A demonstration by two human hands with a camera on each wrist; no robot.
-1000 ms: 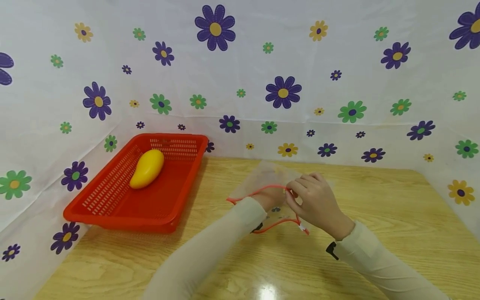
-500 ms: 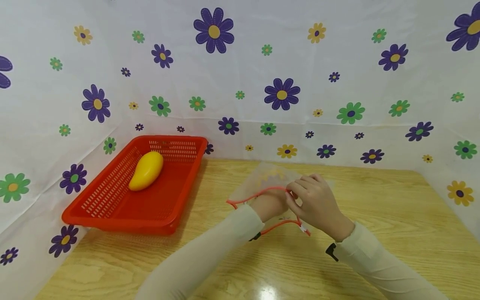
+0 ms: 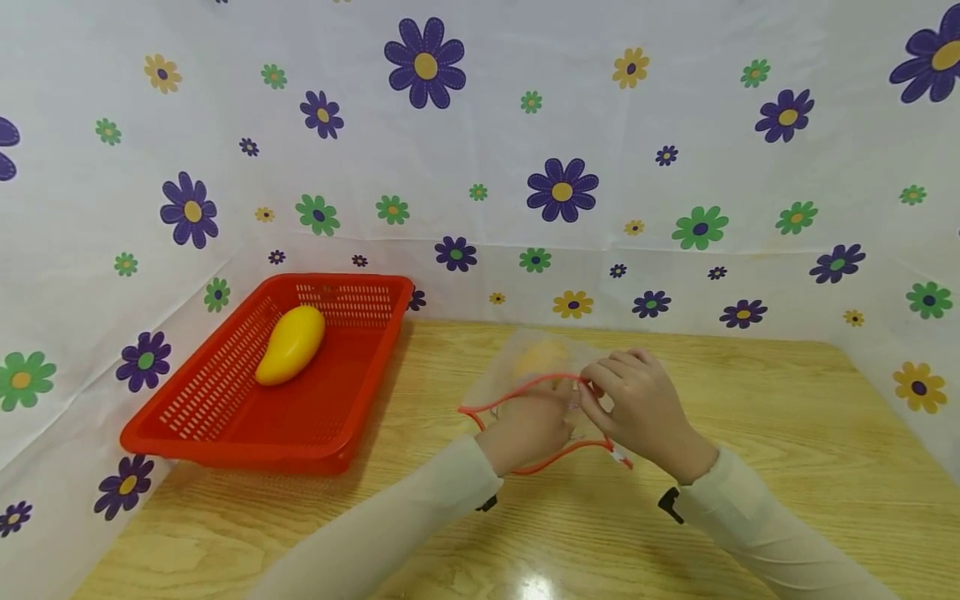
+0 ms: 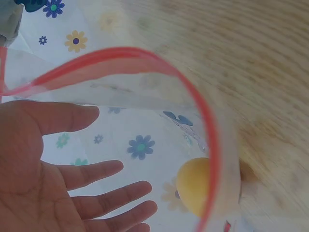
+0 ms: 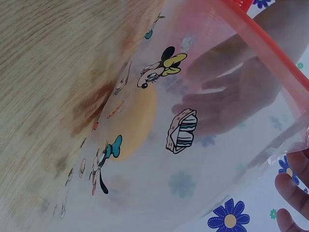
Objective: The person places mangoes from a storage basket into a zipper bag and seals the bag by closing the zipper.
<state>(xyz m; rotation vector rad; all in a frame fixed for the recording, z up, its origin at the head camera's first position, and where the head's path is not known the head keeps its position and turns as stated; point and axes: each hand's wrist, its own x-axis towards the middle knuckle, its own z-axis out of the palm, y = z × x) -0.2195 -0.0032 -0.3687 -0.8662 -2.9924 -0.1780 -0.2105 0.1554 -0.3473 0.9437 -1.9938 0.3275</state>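
Observation:
A clear plastic zip bag [image 3: 495, 375] with a red-orange edge stands with its mouth toward me in the head view. Cartoon figures are printed on the bag's film [image 5: 154, 193] in the right wrist view. Inside lies a rounded yellow thing [image 4: 192, 184], partly veiled by the film; its full shape is unclear. My left hand [image 3: 528, 429] is at the bag's mouth, fingers spread and fairly straight, apart from the yellow thing and holding nothing. With thumb and fingers, my right hand [image 3: 637, 408] pinches the red edge at the right side of the mouth.
A red plastic basket [image 3: 258, 454] stands on the left of the wooden table [image 3: 750, 450]. In it lies a yellow mango [image 3: 292, 346]. A white flower-printed cloth [image 3: 480, 142] rises behind and at both sides.
My left hand has drawn back toward me from deep in the bag, and the yellow thing now shows inside. The right hand keeps its pinch on the edge, shifting slightly.

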